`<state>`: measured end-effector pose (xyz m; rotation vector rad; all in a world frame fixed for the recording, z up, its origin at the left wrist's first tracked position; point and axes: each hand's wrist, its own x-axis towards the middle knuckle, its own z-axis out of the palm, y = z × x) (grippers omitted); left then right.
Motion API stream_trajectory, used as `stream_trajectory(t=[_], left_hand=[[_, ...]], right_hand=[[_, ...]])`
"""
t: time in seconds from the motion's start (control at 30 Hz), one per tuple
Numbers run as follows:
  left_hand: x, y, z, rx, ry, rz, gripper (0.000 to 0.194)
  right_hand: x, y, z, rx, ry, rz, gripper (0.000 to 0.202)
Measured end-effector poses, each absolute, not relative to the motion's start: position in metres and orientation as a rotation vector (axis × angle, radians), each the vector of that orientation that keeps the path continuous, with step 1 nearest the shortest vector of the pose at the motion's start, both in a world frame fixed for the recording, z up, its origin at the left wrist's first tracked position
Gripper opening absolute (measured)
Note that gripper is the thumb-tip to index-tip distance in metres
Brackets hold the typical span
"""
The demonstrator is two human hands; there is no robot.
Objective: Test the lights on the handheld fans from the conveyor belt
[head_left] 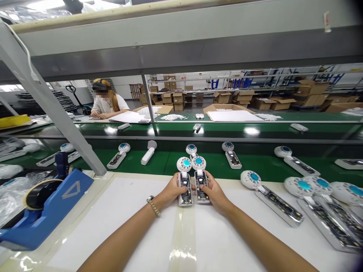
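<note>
Two white handheld devices with round heads, blue centres and exposed circuit boards are held side by side, heads pointing away from me. My left hand [174, 189] is closed around the left device [185, 190], its thumb on the circuit board. Around the right device [201, 187] my right hand [214, 190] is closed the same way, thumb on the board. The round heads touch or nearly touch. Both are above the white paper [136, 211] on the bench. Just beyond them, another such device [191, 149] lies on the green conveyor belt [167, 162], partly hidden.
More devices [279, 206] lie on the bench at right, and several are spread along the belt. At left stands a blue tape dispenser [53, 207] beside a slanted metal post [56, 102]. A shelf [170, 41] spans overhead. Across the belts sits a person [109, 102] near cardboard boxes.
</note>
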<state>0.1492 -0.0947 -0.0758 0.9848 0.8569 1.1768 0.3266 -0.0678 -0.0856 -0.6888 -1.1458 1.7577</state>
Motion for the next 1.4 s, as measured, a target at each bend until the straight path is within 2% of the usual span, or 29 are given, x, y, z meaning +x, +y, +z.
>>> stream_trajectory(t=[0.4,1.23,1.3,1.37,1.4], left_hand=[[0.15,-0.095,-0.076,0.997,0.901,1.198,0.055],[0.15,-0.098,-0.07,0.974,0.885,1.193,0.054],[0.15,-0.097,-0.068,0.901,0.887,1.21,0.047],[0.151,-0.09,-0.065,0.762,0.913,1.187,0.038],[0.153,-0.084,-0.062,0.699,0.941,1.155,0.04]], right_hand=[[0.325,-0.068,-0.087,-0.696,-1.17,1.738,0.072],[0.322,-0.068,-0.091,-0.674,-1.07,1.719,0.08],[0.326,-0.069,-0.083,-0.679,-1.003,1.794,0.073],[0.329,-0.066,-0.076,-0.764,-0.943,1.853,0.052],[0.331,-0.061,-0.072,-0.857,-0.94,1.839,0.042]])
